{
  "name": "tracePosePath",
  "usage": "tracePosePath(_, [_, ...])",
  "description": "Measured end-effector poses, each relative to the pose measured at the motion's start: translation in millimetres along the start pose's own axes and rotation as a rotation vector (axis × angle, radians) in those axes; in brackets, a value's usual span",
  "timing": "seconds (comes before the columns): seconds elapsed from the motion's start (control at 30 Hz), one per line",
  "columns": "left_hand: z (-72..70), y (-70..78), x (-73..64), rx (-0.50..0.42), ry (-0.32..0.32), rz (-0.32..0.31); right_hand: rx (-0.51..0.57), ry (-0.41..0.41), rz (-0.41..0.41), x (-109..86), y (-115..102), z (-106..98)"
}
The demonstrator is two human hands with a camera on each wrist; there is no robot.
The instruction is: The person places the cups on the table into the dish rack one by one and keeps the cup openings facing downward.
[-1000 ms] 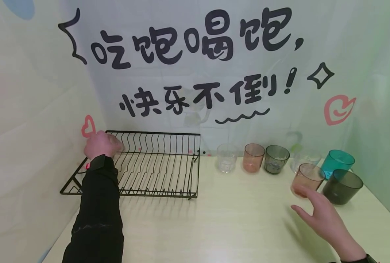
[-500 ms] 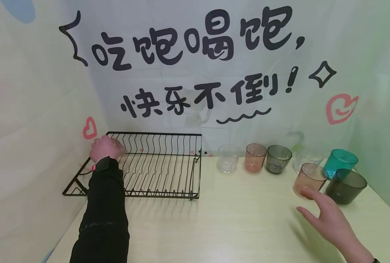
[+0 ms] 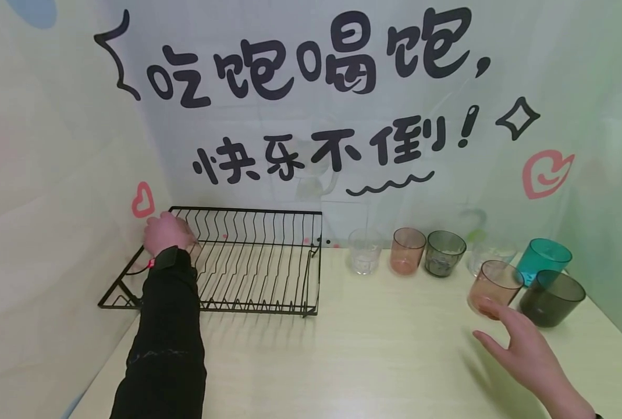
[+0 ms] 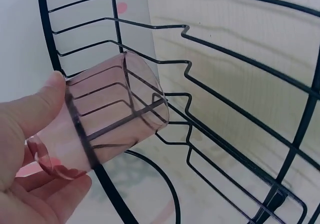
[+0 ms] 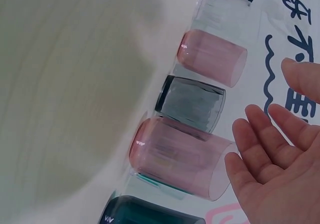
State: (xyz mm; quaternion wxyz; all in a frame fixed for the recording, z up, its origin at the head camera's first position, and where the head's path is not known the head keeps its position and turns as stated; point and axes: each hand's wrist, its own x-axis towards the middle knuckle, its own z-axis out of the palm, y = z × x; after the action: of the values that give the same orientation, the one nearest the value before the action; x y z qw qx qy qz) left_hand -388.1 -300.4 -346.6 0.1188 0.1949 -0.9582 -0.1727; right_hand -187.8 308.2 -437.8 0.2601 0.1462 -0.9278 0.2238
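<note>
Head view: I'm seeing the left hand working at the rear left corner of the black rack; what it is gripping is mostly hiding behind the knuckles. The right hand is hovering over the table, thumb and fingers spread apart and holding nothing. The near pink cup is standing at its fingertips, with the dark cup just beside.

Left wrist view: thumb and fingers are pinching one end of the held pink cup, whose other end is pointing in among the rack wires. A black rail is crossing the cup; whether wires are bearing any weight, I can't tell. Risk as I'm judging it: smooth walls could be slipping from that pinch, or a rim could be snagging on a wire. Letting go before it's seated could be tipping or rolling it off.

Right wrist view: fingers are lying right at the near cup's rim; touching or apart, I can't tell. The grey cup is standing close alongside, so a careless sideways nudge could be sending one knocking into another.
</note>
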Motion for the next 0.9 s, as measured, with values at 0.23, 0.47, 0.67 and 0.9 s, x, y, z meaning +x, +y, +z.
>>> tracePosePath(0.23, [-2.1, 0.5, 0.9, 0.042, -0.019, -0.048, -0.005, 0.008, 0.004, -1.4, 1.0, 0.6])
tracePosePath(0.47, [-0.7, -0.9, 2.4, -0.013, 0.025, -0.014, 0.004, -0.003, 0.018, -2.1, 2.0, 1.1])
tracePosePath(0.67, [-1.0, 0.6, 1.2, -0.004, 0.042, 0.025, 0.007, 0.007, 0.01, -3.4, 3.3, 2.5])
tracePosePath(0.9, [-7.4, 4.5, -3.2, 0.007, -0.011, 0.006, 0.007, 0.003, 0.004, -2.4, 2.2, 1.3])
